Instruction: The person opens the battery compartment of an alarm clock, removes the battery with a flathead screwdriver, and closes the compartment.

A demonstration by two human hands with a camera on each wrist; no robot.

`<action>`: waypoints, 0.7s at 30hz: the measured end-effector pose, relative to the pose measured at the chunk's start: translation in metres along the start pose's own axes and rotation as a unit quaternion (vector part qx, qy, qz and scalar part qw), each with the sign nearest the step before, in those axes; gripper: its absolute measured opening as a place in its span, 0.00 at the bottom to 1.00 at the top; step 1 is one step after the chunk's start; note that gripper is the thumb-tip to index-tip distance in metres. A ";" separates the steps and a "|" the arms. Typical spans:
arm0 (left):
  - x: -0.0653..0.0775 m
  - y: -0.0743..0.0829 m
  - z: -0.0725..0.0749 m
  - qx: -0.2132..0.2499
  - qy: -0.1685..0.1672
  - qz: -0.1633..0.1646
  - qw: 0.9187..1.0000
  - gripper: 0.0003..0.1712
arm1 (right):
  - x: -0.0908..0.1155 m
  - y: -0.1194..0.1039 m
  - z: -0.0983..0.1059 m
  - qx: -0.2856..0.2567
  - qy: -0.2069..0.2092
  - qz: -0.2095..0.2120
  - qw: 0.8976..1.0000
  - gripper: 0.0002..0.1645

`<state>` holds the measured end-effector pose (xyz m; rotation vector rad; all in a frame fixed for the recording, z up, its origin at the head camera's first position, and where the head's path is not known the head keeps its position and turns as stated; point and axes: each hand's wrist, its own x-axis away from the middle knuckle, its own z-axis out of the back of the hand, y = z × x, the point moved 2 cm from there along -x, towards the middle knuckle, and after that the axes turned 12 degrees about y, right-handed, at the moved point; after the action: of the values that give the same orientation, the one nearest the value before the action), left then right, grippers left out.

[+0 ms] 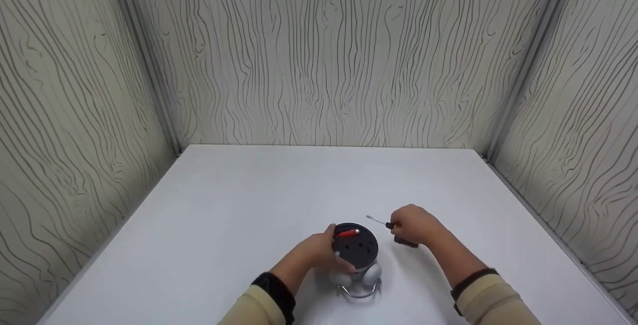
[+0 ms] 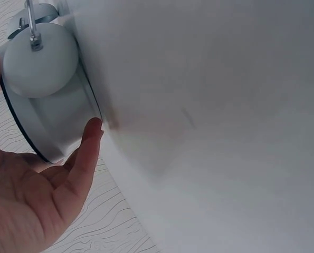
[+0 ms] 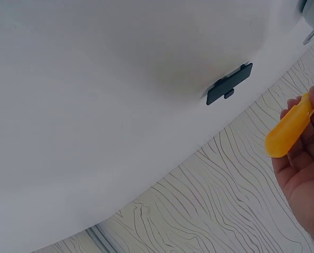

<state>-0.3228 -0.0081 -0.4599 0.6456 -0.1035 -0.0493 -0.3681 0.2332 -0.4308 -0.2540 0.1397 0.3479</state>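
Observation:
A twin-bell alarm clock (image 1: 358, 257) lies with its black back facing up, its bells and wire handle toward the person. A red battery (image 1: 348, 233) shows in its back, near the far edge. My left hand (image 1: 319, 250) grips the clock by its side; in the left wrist view, fingers curve along the pale casing beside a rounded bell (image 2: 40, 63). To the right, my right hand (image 1: 413, 223) holds a screwdriver (image 1: 377, 221) by its yellow handle (image 3: 289, 129), the tip pointing left, apart from the clock. A black battery cover (image 3: 229, 84) lies on the table below that hand.
The white table (image 1: 249, 185) extends around the clock. Pale wood-grain panels (image 1: 319, 56) stand behind it and on both sides.

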 end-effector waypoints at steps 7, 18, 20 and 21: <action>0.000 -0.001 0.000 0.005 -0.001 -0.005 1.000 0.68 | -0.002 -0.003 -0.003 0.005 0.003 -0.028 1.000 0.05; 0.000 0.000 -0.001 0.006 0.001 0.011 1.000 0.68 | -0.002 -0.013 -0.022 -0.008 -0.026 -0.071 0.997 0.07; 0.000 0.000 -0.001 0.007 0.001 0.012 1.000 0.68 | -0.002 -0.013 -0.025 -0.006 -0.031 -0.066 0.997 0.06; 0.000 0.000 -0.001 0.008 0.001 0.012 1.000 0.68 | -0.002 -0.013 -0.027 -0.003 -0.031 -0.060 0.998 0.07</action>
<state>-0.3227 -0.0077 -0.4609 0.6608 -0.1094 -0.0252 -0.3680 0.2130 -0.4535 -0.2564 0.0616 0.2368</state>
